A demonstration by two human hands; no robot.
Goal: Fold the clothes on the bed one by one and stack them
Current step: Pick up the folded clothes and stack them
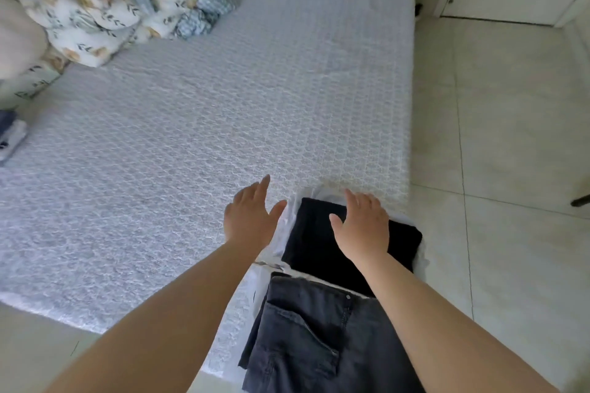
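Folded black garment (319,233) lies under the flat right hand (364,223).

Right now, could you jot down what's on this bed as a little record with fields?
surface: white textured bed cover
near corner: folded black garment, lying on white cloth
nearer still: folded dark grey jeans
far corner: floral bedding heap
left hand: open, over the cover
right hand: open, over the black garment; contact unclear
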